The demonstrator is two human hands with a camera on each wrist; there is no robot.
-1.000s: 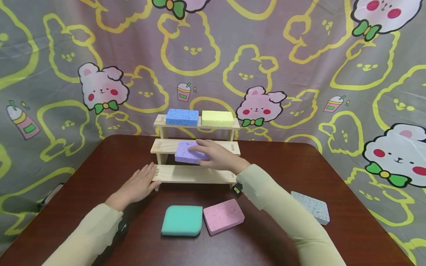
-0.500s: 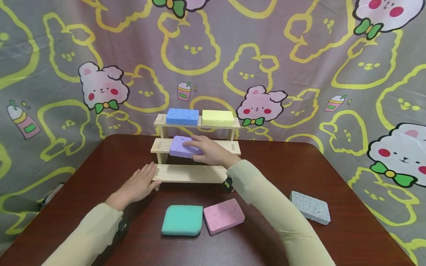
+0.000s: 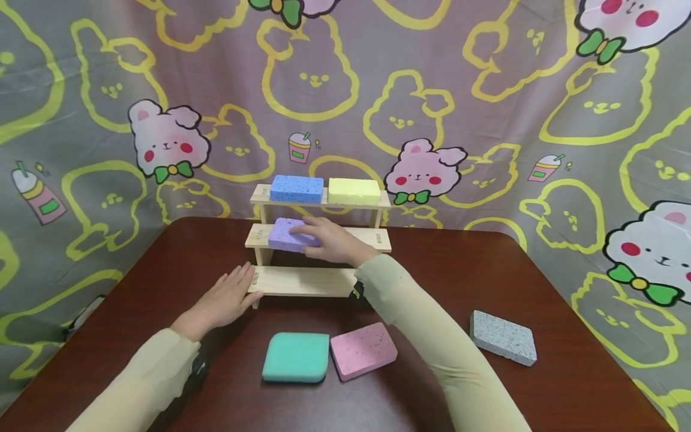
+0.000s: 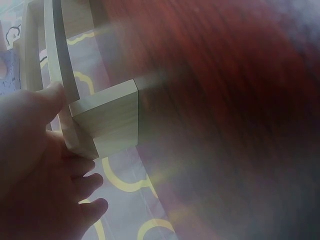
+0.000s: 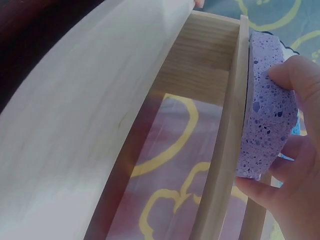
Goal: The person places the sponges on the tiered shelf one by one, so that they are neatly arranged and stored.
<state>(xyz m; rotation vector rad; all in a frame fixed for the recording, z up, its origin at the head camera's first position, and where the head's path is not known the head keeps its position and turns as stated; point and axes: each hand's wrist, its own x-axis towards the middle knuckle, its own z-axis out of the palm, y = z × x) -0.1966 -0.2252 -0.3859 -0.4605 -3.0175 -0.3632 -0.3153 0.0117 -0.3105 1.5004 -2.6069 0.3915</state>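
Note:
My right hand (image 3: 330,240) grips a purple sponge (image 3: 283,233) with dark pores, thumb and fingers on opposite sides in the right wrist view. The sponge (image 5: 270,105) lies at the left part of the middle step (image 3: 367,237) of a three-step wooden display rack, its lower face close along the board. My left hand (image 3: 224,297), fingers straight, rests against the left end of the lowest step (image 3: 302,282). In the left wrist view its thumb touches the board's edge. On the top step sit a blue sponge (image 3: 297,189) and a yellow sponge (image 3: 353,192).
In front of the rack, a teal sponge (image 3: 296,357) and a pink sponge (image 3: 364,351) lie side by side on the dark wooden table (image 3: 432,264). A grey speckled sponge (image 3: 503,337) is at the right. Behind hangs a patterned cloth (image 3: 345,120).
My right hand has carried the purple sponge left and back, from in front of the middle step onto its left part. The left hand stays at the rack's end.

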